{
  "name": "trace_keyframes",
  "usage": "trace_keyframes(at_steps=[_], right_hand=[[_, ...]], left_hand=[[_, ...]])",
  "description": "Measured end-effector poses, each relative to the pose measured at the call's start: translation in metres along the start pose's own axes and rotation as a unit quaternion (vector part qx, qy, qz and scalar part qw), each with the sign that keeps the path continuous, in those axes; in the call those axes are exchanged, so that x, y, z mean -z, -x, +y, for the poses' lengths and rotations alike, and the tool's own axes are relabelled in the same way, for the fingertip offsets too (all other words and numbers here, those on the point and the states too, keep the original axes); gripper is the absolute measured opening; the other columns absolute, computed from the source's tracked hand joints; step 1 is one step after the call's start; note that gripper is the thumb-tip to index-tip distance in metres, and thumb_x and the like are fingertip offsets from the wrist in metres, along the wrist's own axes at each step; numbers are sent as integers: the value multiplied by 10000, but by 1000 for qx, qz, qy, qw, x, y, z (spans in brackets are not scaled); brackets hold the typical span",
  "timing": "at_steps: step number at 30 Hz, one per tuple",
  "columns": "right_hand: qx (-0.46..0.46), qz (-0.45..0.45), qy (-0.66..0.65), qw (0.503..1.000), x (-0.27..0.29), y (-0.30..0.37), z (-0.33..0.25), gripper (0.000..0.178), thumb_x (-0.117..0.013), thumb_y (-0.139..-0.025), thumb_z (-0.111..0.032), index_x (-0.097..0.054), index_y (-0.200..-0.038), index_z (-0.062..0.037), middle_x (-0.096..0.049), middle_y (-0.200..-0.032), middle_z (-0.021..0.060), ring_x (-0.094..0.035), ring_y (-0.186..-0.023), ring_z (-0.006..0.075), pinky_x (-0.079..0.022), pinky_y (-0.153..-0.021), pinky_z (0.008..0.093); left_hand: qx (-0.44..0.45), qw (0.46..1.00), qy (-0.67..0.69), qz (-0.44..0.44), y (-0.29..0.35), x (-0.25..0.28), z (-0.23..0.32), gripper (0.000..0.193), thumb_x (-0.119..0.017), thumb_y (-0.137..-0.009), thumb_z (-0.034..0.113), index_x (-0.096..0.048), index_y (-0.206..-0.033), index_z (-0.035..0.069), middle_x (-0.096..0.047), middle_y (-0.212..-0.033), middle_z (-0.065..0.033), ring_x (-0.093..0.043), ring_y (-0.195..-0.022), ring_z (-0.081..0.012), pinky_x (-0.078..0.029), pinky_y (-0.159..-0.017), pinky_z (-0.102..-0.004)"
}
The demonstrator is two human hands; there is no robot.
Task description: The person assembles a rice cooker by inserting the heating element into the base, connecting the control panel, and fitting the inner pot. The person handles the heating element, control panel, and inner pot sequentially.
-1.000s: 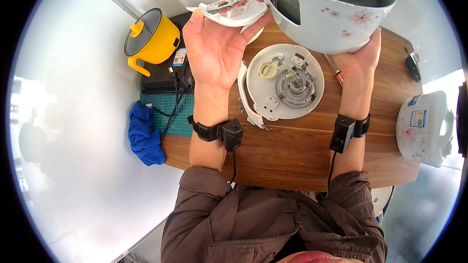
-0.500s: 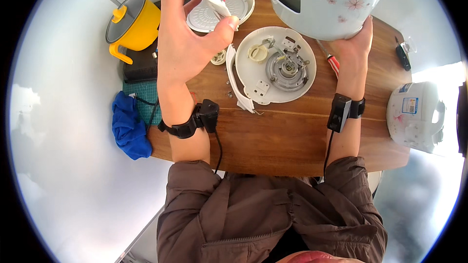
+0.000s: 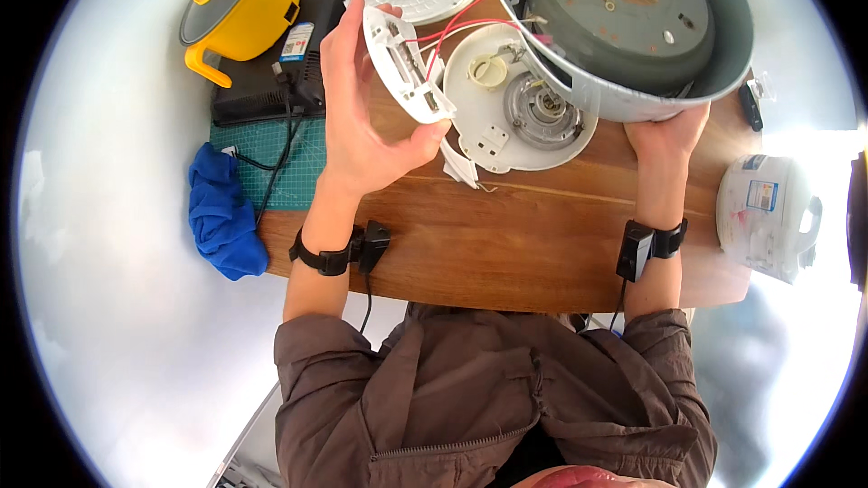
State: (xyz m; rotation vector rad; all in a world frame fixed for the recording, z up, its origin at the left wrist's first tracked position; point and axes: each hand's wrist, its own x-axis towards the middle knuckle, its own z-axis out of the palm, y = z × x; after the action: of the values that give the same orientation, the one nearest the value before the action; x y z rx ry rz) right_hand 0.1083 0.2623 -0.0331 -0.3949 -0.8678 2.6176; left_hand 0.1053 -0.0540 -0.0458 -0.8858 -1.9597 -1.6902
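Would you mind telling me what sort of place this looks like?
Probably a small-appliance repair bench: an opened cooker shell with loose red wires, a green cutting mat, and a removed white base plate on a wooden table.

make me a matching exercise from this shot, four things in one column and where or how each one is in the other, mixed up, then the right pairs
Things
1. white panel piece with red wires
2. grey cooker housing
3. blue cloth
4. yellow pot

Places or states
A. lying at the left edge of the wooden table
B. held tilted by the right hand, open underside facing the camera
C. standing at the far left corner, beside a black device
D. held up in the left hand

Pairs: 1-D, 2-B, 3-A, 4-C
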Motion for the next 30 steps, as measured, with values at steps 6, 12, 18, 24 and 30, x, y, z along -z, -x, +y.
trace_keyframes(at_steps=[6,12,18,24,30], right_hand=[[11,1,0,1000,26,23,3,506,-424,-1032,-419,-503,-1404,-85,-536,-1428,102,-513,-1297,300,-415,-1111,502],[18,26,4,999,36,31,3,530,-461,-1016,-440,-493,-1412,-89,-523,-1441,103,-484,-1322,305,-390,-1125,507],[39,21,-21,999,32,6,-15,482,-491,-999,-396,-538,-1365,-87,-554,-1412,93,-482,-1324,304,-372,-1134,499],[40,45,-31,998,43,-4,-13,478,-455,-994,-425,-554,-1350,-121,-556,-1404,62,-498,-1302,288,-375,-1116,507],[34,45,-53,997,60,-2,-20,481,-470,-1002,-430,-535,-1372,-130,-547,-1422,50,-497,-1310,283,-381,-1113,514]], left_hand=[[-8,999,35,-8,14,-10,-9,1126,-841,-658,133,-174,-1553,-19,-374,-1414,-149,-487,-1298,-291,-442,-1070,-437],[25,995,92,-10,20,-15,-15,1131,-843,-648,119,-186,-1562,16,-407,-1406,-133,-487,-1298,-279,-441,-1060,-439],[44,990,115,-75,-16,-20,-8,1056,-828,-725,124,-191,-1560,13,-410,-1476,-169,-443,-1354,-273,-369,-1130,-421],[79,976,177,-103,-46,-51,-12,1062,-794,-725,9,-142,-1562,14,-372,-1442,-118,-435,-1309,-220,-369,-1128,-405],[47,985,47,-156,-50,-65,-14,1081,-840,-713,133,-182,-1562,12,-399,-1445,-145,-419,-1366,-266,-337,-1151,-421]])
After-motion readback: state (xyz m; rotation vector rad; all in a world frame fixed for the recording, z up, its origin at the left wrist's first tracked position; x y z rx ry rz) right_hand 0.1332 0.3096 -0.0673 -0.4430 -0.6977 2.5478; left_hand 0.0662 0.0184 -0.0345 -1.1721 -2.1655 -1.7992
